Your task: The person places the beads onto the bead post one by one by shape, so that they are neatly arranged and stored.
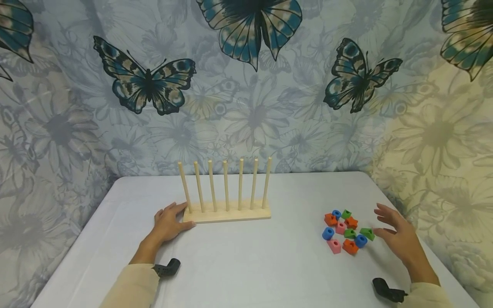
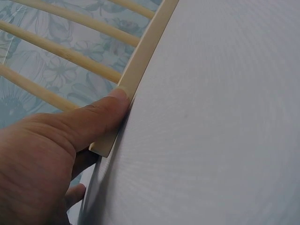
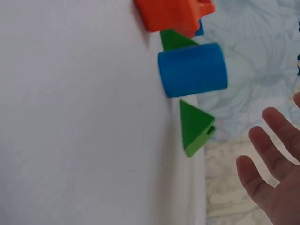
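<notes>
A wooden peg stand (image 1: 231, 217), a flat base with several upright dowels, sits toward the back of the table. My left hand (image 1: 169, 222) grips the left end of its base, with the thumb (image 2: 101, 115) along the front edge and the other fingers mostly hidden behind. On the right lies a loose group of beads. My right hand (image 1: 398, 235) hovers beside it with fingers spread, holding nothing. Nearest to that hand is a green triangular bead (image 3: 194, 126), next to a blue cylinder bead (image 3: 192, 70). An orange bead (image 3: 168, 14) shows beyond them.
A white cloth covers the table (image 1: 250, 265). In the bead group are also pink beads (image 1: 334, 246) and more orange beads (image 1: 350, 247). Behind the table hangs a butterfly-patterned curtain (image 1: 258, 115). Each wrist wears a black device (image 1: 168, 268).
</notes>
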`<state>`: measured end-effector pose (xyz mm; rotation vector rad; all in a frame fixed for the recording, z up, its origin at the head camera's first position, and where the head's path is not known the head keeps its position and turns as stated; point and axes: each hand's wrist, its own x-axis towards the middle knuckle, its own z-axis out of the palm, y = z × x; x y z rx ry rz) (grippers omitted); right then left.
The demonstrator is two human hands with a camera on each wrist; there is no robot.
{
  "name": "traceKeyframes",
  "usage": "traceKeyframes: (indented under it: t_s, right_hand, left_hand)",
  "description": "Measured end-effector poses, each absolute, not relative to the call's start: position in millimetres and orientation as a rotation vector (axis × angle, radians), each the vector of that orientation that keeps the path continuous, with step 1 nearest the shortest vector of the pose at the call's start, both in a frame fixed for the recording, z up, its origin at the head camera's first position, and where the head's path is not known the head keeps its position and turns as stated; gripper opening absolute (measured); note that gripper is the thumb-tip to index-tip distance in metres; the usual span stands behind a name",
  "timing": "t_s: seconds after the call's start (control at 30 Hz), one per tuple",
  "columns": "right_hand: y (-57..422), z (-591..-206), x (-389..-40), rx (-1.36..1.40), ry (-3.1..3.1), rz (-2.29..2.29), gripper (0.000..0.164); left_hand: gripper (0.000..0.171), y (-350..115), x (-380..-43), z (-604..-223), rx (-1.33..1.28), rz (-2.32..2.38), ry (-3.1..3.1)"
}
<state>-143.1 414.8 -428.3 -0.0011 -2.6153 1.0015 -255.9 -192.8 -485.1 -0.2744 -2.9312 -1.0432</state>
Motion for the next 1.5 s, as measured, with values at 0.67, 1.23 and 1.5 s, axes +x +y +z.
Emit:
traceKeyframes:
  t_s: [0.67,1.23,1.5]
  right_hand:
    - [429.5,-463.7,-142.2,-0.208,-2.850,1.091,0.076]
    - [426.1,-464.9,-146.2,-0.286,-2.938,0.752,0.048]
    - [423.4,-461.8,-144.9,-0.280,-2.804,0.650,0.039]
  left_hand:
    - [0.083,-195.2,-256.4,-487.4,-0.264,-1.049,-2.940]
    - [0.083,-194.8,-256.2,-488.4,-0.263,-1.071,-2.949]
    - [0.082,-194.1,-256.1,-485.4,-0.261,-1.075,-2.943]
